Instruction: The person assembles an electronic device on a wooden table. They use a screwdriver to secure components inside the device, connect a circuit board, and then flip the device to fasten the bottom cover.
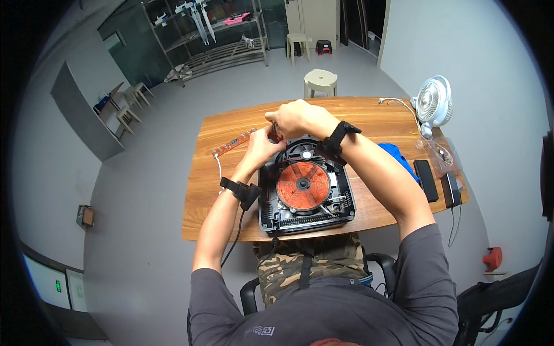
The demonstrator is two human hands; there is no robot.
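Note:
On the table stands an opened induction cooker [265, 213], a black housing with a round copper-coloured coil [303, 185] in its middle. Its inner board and wiring show around the coil. My left hand [264, 147] and my right hand [294, 119] meet over the cooker's far left corner, fingers closed. Between their fingertips is something small and dark; what it is I cannot make out. Beside my left hand lies a narrow orange circuit strip [234, 142] with a white cable [219, 167] running from its near end. A black band is on each wrist.
Right of the cooker lie a blue cloth [398, 158], a black flat case [426, 180] and a black adapter [451, 190] with a cord. A white fan [434, 104] stands at the table's far right corner. Beyond the table are a stool [321, 81] and a metal rack [213, 55].

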